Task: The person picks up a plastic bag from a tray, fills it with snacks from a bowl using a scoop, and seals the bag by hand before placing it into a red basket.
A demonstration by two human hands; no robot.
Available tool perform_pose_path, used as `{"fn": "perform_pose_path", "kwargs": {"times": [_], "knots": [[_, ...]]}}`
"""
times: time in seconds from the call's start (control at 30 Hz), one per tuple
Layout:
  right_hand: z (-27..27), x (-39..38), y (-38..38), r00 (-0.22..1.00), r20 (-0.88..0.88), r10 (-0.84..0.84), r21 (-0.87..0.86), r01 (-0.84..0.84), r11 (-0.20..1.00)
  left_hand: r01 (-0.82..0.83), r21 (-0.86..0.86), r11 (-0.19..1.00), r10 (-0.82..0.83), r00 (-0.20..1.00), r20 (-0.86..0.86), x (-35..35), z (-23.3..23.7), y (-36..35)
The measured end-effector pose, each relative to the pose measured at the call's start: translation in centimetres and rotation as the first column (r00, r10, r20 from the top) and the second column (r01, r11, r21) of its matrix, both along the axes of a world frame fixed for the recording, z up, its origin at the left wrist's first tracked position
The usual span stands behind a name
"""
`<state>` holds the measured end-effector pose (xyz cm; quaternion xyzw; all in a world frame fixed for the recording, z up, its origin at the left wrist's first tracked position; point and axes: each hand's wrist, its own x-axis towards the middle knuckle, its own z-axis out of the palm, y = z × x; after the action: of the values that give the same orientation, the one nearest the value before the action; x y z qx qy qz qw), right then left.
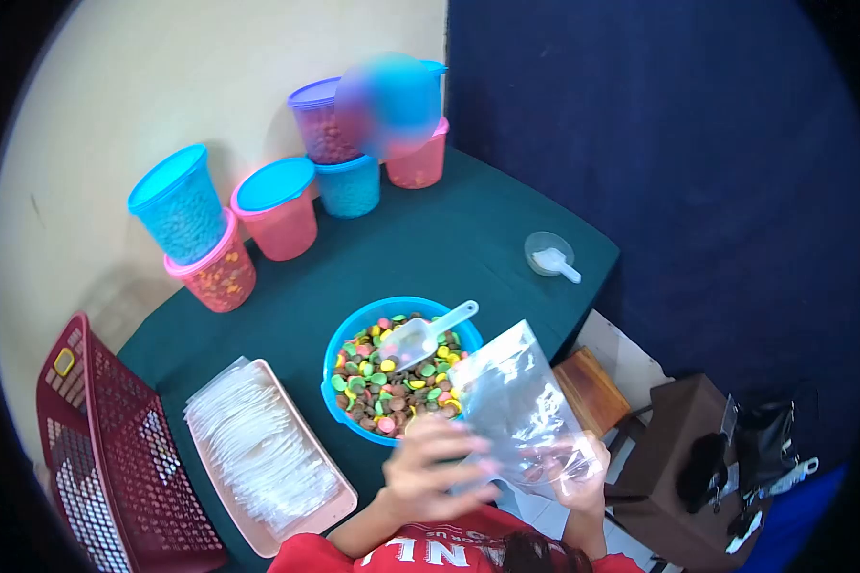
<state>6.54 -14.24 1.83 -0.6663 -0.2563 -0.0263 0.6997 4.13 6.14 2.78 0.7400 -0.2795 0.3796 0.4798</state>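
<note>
Toward the near side of the table [468,239], close to its right edge, we've got the blue bowl [331,384] full of coloured pieces, with a clear bag [516,396] held up just to its right, the top end overlapping the bowl's rim from this angle. The bag's long axis slants from upper left down to our right hand [581,473], which is pinching the lower end. Our left hand [438,468] is the nearer one to the bowl, by its near rim; fingers look loosely apart, but it's blurred, so we can't tell if it's gripping the bag. FWIW the scoop [419,342] lies in the bowl, handle toward the table's far right corner.
</note>
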Motion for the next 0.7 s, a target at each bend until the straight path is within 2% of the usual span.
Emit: {"fn": "perform_pose_path", "kwargs": {"times": [0.03, 0.07, 0.1, 0.13, 0.17, 0.23, 0.27, 0.3, 0.37, 0.4, 0.47, 0.57, 0.63, 0.7], "knots": [[0.0, 0.5, 0.3, 1.000, -0.005, 0.026, 0.001, -0.026, 1.000, -0.103, -0.118, 0.988, 0.105, 0.994, 0.009, 0.3, -0.2, 1.0], [0.1, 1.2, 0.6, 0.992, 0.047, 0.115, -0.048, -0.113, 0.992, -0.190, -0.296, 0.936, 0.151, 0.977, -0.149, 0.4, -0.2, 1.1], [0.2, 1.8, 0.9, 0.973, 0.094, 0.210, -0.101, -0.200, 0.975, -0.297, -0.452, 0.841, 0.168, 0.938, -0.304, 0.8, 0.3, 1.2], [0.4, 2.3, 1.7, 0.958, 0.063, 0.279, -0.066, -0.275, 0.959, -0.275, -0.477, 0.835, 0.078, 0.917, -0.391, 1.4, -0.7, 1.8], [0.1, 2.7, 2.0, 0.946, 0.058, 0.318, -0.064, -0.315, 0.947, -0.307, -0.444, 0.842, 0.077, 0.883, -0.464, 1.9, -1.1, 2.0], [-0.6, 4.0, 2.8, 0.907, 0.069, 0.416, -0.087, -0.410, 0.908, -0.308, -0.264, 0.914, 0.102, 0.804, -0.586, 2.3, -2.5, 3.1], [-1.1, 4.5, 2.8, 0.894, 0.061, 0.444, -0.055, -0.442, 0.896, -0.381, -0.128, 0.916, 0.255, 0.798, -0.546, 2.3, -2.1, 3.1], [-1.0, 5.1, 3.1, 0.879, 0.067, 0.472, -0.050, -0.469, 0.882, -0.378, -0.090, 0.921, 0.260, 0.772, -0.581, 2.1, -2.2, 3.2], [-0.7, 5.9, 3.4, 0.865, 0.065, 0.497, -0.023, -0.497, 0.868, -0.475, 0.193, 0.858, 0.511, 0.755, -0.411, 2.2, -2.6, 3.4], [-0.4, 6.4, 3.4, 0.855, 0.065, 0.515, -0.021, -0.514, 0.857, -0.493, 0.195, 0.848, 0.527, 0.744, -0.411, 2.1, -2.5, 3.1], [0.2, 7.8, 3.4, 0.809, 0.085, 0.582, -0.039, -0.581, 0.813, -0.526, -0.039, 0.850, 0.427, 0.729, -0.535, 2.2, -2.0, 2.4], [0.1, 10.1, 3.3, 0.729, 0.053, 0.682, -0.067, -0.679, 0.731, -0.583, -0.095, 0.807, 0.448, 0.709, -0.545, 2.5, -2.0, 2.1], [0.3, 11.3, 3.7, 0.692, 0.046, 0.721, -0.030, -0.720, 0.693, -0.636, -0.075, 0.768, 0.498, 0.667, -0.554, 2.6, -2.0, 2.2], [0.4, 12.6, 4.1, 0.655, 0.024, 0.756, 0.005, -0.756, 0.655, -0.711, -0.121, 0.693, 0.596, 0.658, -0.460, 2.9, -2.0, 1.9]]}}
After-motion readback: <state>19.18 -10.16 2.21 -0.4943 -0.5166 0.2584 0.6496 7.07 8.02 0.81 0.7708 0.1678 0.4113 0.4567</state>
